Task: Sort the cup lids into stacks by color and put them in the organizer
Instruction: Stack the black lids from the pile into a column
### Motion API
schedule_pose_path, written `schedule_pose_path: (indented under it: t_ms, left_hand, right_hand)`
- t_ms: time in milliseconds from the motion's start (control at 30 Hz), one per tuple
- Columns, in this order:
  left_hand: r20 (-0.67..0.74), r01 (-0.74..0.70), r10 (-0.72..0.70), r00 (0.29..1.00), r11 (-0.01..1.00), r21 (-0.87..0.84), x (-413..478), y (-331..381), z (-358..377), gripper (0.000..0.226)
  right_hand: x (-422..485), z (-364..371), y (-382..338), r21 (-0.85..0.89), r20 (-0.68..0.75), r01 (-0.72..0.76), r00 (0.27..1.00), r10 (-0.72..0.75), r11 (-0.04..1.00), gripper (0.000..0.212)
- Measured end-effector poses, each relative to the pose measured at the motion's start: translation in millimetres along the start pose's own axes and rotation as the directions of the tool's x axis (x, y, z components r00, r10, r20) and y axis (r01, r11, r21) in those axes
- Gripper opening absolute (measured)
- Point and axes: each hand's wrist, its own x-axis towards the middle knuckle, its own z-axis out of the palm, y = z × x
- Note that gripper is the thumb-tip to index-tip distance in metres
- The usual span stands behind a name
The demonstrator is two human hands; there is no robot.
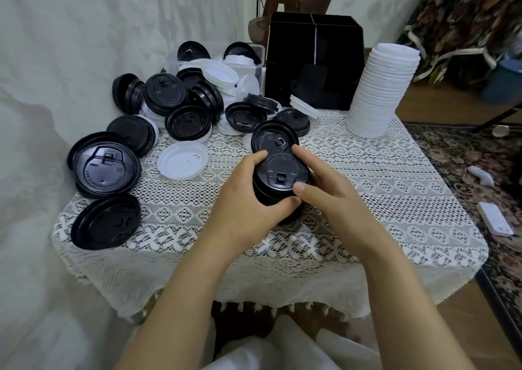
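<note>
A short stack of black lids (282,171) stands on the lace-covered table (395,200) in front of me. My left hand (248,197) grips its left side, thumb curled round the front. My right hand (324,188) holds its right side, fingers on the rim and top. Just behind the stack lies a single black lid (272,140). A tall stack of white lids (381,89) rises at the back right. The black organizer (313,61) with dividers stands at the back centre. Loose black and white lids (180,106) are heaped at the back left.
A clear plastic tub (255,64) with lids in it sits behind the heap. Large black lids (106,169) and a white lid (182,160) lie near the left edge. A wall runs along the left; patterned carpet, a chair and small white items lie to the right.
</note>
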Motion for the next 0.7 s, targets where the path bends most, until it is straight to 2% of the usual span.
schedule_pose_path:
  t_ms: [67,200,400,533,567,633,700]
  left_hand:
    - [0.032,0.026,-0.024,0.999,0.998,-0.055,1,-1,0,0.08]
    - [0.082,0.048,-0.037,0.996,0.988,-0.147,2,-4,3,0.079]
    - [-0.024,0.032,-0.037,0.999,0.985,-0.171,0,-9,-10,0.067]
    - [-0.067,0.044,-0.056,0.996,0.984,-0.172,0,-14,-24,0.066]
    - [-0.075,0.045,-0.058,0.995,0.986,-0.163,0,-15,-26,0.066]
    - [-0.101,0.043,-0.059,0.993,0.987,-0.154,1,-18,-32,0.065]
    - [-0.127,0.043,-0.065,0.99,0.985,-0.169,3,-21,-37,0.063]
  right_hand:
    - [1,2,0,0.014,-0.021,-0.013,1.0,0.013,1.0,0.051]
    - [3,3,2,0.076,-0.028,-0.053,0.998,0.055,0.996,0.051]
    - [8,19,0,0.052,-0.015,-0.028,0.999,0.029,0.998,0.051]
    - [19,34,-1,0.034,0.041,-0.015,0.999,0.014,0.999,0.044]
    - [21,36,0,0.003,0.022,0.006,1.0,-0.006,1.0,0.041]
    - [27,34,5,-0.234,-0.095,0.098,0.988,-0.123,0.967,0.04]
    - [33,28,12,-0.555,-0.129,0.122,0.965,-0.23,0.823,0.042]
